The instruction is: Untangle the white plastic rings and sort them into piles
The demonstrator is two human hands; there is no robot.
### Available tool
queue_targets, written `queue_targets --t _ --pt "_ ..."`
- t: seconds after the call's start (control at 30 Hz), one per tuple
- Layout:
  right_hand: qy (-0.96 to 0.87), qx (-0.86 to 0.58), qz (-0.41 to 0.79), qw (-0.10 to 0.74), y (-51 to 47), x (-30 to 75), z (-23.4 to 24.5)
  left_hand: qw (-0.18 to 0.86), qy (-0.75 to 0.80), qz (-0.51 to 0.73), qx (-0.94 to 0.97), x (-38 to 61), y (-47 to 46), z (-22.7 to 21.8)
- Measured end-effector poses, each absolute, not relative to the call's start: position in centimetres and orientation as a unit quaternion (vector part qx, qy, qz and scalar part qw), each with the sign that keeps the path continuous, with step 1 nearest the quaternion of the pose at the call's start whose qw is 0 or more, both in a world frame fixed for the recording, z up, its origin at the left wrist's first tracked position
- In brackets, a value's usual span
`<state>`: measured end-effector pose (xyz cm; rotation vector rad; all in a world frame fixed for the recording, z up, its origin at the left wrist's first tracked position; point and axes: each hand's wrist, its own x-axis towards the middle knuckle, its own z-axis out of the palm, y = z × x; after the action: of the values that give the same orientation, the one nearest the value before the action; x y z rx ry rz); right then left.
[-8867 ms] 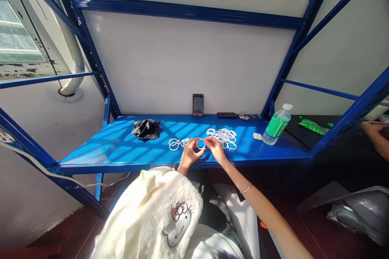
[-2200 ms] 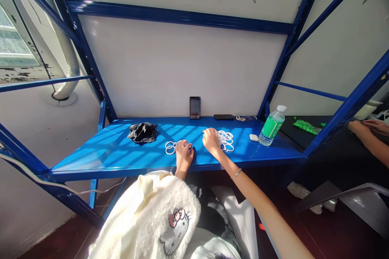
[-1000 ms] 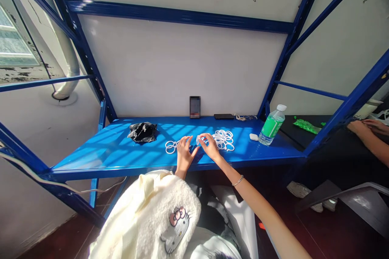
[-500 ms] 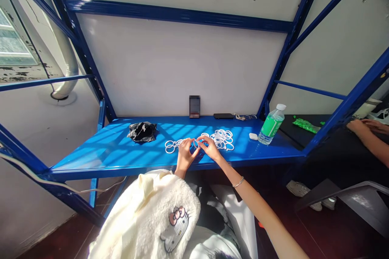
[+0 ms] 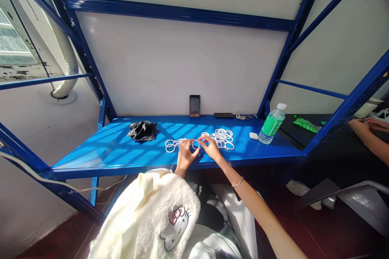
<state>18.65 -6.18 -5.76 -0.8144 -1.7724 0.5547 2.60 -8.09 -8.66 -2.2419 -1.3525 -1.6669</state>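
Observation:
Between my two hands, above the front part of the blue shelf [image 5: 103,149], is a thin white ring [image 5: 195,145]. My left hand [image 5: 185,153] pinches its left side with thumb and fingers. From the right, my right hand [image 5: 210,147] grips the ring with bent fingertips. Just left of my left hand lie a few white rings [image 5: 170,145] on the shelf. A heap of white rings [image 5: 223,138] spreads out behind and to the right of my right hand, which partly covers it.
A crumpled black plastic bag [image 5: 142,131] lies to the left. At the back are a propped phone [image 5: 195,106], a flat black device [image 5: 223,115] and a cable [image 5: 245,116]. A water bottle [image 5: 272,124] and small white case [image 5: 253,136] sit right. Another person's hand [image 5: 358,126] shows beyond the frame.
The ring between my hands has turned and now shows its round opening more fully. My hands stay almost in the same place.

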Motion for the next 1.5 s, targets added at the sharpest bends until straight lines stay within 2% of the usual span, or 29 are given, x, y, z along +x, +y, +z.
queue_targets --t 0.47,0.67,0.77,0.87,1.07,1.37,1.5 --pt "-0.742 -0.345 0.207 0.536 -6.3 18.6 -5.8 -0.01 -0.434 -0.549 -0.715 2.7 -8.3 -8.4" --pt "-0.743 -0.322 0.228 0.541 -6.5 18.7 -5.7 -0.074 -0.493 -0.654 -0.568 2.3 -8.4 -8.1" --pt "-0.785 -0.303 0.208 0.499 -6.6 18.8 -5.6 -0.086 -0.528 -0.694 -0.482 2.0 -8.5 -7.9" --pt "-0.844 -0.284 0.178 0.419 -6.7 18.7 -5.7 -0.115 -0.533 -0.718 -0.432 2.0 -8.7 -7.7" --pt "-0.912 -0.272 0.071 0.3 -7.0 18.0 -6.4 -0.089 -0.523 -0.722 -0.444 2.1 -8.6 -7.7" --pt "-0.881 -0.391 -0.001 0.267 -7.0 17.8 -6.5 0.0 -0.555 -0.627 -0.547 1.7 -7.6 -9.0" --pt "-0.855 -0.429 -0.005 0.291 -6.9 17.9 -6.7 0.014 -0.569 -0.602 -0.56 1.8 -7.4 -9.5"
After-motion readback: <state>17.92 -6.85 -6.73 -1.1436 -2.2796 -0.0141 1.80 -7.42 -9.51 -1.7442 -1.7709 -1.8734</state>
